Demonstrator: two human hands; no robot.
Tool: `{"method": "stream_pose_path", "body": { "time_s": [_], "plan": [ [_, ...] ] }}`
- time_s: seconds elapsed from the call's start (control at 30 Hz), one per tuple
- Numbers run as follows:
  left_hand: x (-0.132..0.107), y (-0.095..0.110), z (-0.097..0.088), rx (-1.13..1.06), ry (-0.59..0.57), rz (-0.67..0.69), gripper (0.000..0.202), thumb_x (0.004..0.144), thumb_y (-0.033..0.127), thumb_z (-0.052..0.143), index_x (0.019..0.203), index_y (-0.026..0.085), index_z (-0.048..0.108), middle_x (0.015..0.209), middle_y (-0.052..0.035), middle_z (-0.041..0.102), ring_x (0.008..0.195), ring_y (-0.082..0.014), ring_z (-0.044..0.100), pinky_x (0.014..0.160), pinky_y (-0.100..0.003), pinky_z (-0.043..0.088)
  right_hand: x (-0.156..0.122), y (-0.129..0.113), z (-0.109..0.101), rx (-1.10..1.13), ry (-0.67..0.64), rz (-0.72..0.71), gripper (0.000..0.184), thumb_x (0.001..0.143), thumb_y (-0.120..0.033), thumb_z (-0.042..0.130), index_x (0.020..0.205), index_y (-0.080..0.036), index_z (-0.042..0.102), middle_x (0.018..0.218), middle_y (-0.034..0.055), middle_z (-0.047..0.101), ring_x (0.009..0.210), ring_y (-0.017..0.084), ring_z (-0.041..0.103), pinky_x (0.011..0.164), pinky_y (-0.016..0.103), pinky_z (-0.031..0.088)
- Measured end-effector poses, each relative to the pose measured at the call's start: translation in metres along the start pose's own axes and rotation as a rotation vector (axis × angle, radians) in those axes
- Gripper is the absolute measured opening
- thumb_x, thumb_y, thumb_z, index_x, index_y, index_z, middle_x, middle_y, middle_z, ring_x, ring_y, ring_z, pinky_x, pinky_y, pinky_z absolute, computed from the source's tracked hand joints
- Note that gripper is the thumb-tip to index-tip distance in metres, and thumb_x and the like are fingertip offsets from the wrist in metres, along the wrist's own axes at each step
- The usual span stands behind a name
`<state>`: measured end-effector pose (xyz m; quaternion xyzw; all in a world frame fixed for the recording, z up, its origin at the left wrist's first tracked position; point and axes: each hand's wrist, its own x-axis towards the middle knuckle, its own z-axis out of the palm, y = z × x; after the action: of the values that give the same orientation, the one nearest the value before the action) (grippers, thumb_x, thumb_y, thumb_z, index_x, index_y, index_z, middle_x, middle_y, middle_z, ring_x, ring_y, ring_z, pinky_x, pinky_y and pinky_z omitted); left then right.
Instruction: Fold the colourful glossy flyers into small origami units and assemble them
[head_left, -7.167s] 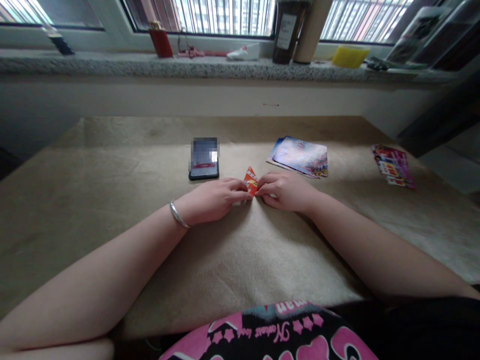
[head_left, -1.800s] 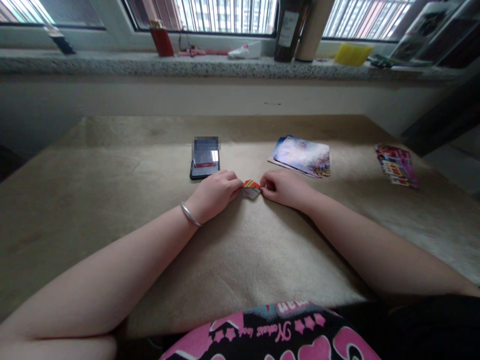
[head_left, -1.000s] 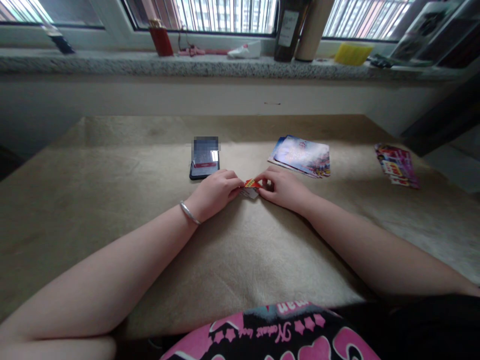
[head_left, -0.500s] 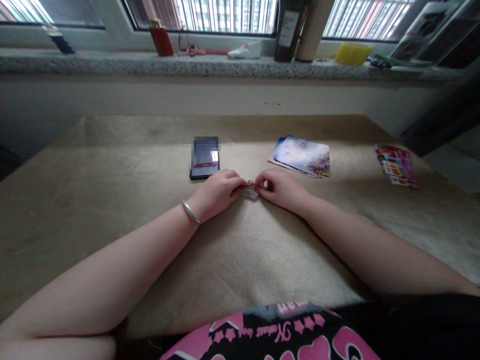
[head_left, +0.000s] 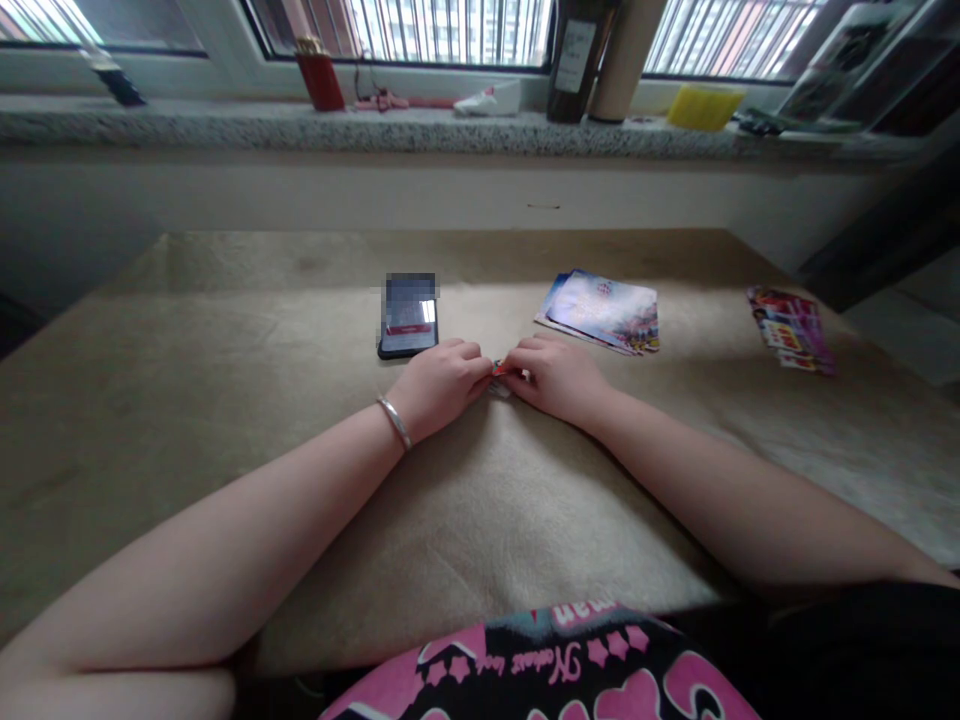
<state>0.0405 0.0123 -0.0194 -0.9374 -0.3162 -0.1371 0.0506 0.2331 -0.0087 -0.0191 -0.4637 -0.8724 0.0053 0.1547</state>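
A small folded piece of red and white printed paper (head_left: 499, 371) lies between my two hands on the beige felt table cover (head_left: 225, 400). My left hand (head_left: 439, 385), with a silver bangle on the wrist, pinches its left side with curled fingers. My right hand (head_left: 551, 375) pinches its right side, fingertips almost touching those of the left. Only a sliver of the paper shows between the fingers. A black phone (head_left: 407, 318) with a lit screen lies just behind my left hand.
A stack of shiny picture cards (head_left: 604, 312) lies behind my right hand, and a pink printed sheet (head_left: 789, 330) sits at the far right. The stone windowsill (head_left: 225, 125) holds a red cup (head_left: 320, 80), a dark bottle (head_left: 574, 60), a yellow box (head_left: 701, 108).
The paper stood up as a red point, then lay flatter. My hands have drawn closer together over it, so less of it shows now than half a second ago.
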Motion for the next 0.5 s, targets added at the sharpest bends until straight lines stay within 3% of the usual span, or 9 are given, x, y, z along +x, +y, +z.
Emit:
{"method": "stream_pose_path", "body": {
  "time_s": [0.3,0.5],
  "plan": [
    [0.001,0.002,-0.001,-0.035,-0.017,-0.008,0.019,0.090,0.020,0.048,0.079,0.014,0.063,0.079,-0.0053,0.059,0.074,-0.0161,0.052,0.068,-0.026,0.042,-0.001,0.008,0.002,0.067,-0.007,0.031,0.021,0.088,-0.034,0.051,0.078,-0.019,0.063,0.082,0.0040,0.063,0.078,0.015,0.054,0.065,0.025,0.034],
    [-0.003,0.000,-0.004,-0.008,-0.032,-0.048,0.018,0.090,0.021,0.050,0.079,0.013,0.061,0.080,-0.0059,0.059,0.073,-0.0155,0.052,0.067,-0.026,0.041,-0.003,0.013,-0.005,0.024,-0.065,0.049,0.013,0.083,-0.026,0.053,0.081,-0.018,0.064,0.082,0.0050,0.065,0.078,0.016,0.056,0.067,0.026,0.036]
  ]
}}
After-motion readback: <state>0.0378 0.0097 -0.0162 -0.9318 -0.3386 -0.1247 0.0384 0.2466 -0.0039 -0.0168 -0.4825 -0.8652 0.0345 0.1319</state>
